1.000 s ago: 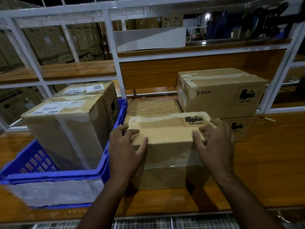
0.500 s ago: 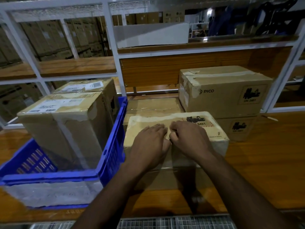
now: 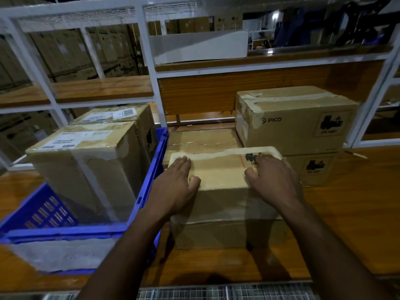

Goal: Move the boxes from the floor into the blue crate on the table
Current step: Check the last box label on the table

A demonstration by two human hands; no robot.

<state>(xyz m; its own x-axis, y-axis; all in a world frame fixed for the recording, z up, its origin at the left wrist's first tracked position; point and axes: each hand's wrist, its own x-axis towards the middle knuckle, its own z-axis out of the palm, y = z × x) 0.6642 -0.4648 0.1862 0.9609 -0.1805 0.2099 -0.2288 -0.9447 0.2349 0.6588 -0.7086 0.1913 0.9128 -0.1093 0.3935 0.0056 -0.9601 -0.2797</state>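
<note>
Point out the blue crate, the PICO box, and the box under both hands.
blue crate [image 3: 151, 169]: head view, right wall.
PICO box [image 3: 287, 135]: head view, front face.
box under both hands [image 3: 220, 172]: head view, top face.

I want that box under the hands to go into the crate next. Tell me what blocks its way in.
The near box, under the left hand and right hand, sits beside the blue crate. The crate's right wall stands between them, so the box must be lifted over it. Two tall boxes already fill the far part; only the near part looks free.

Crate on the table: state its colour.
Blue, the crate in the head view.
</note>
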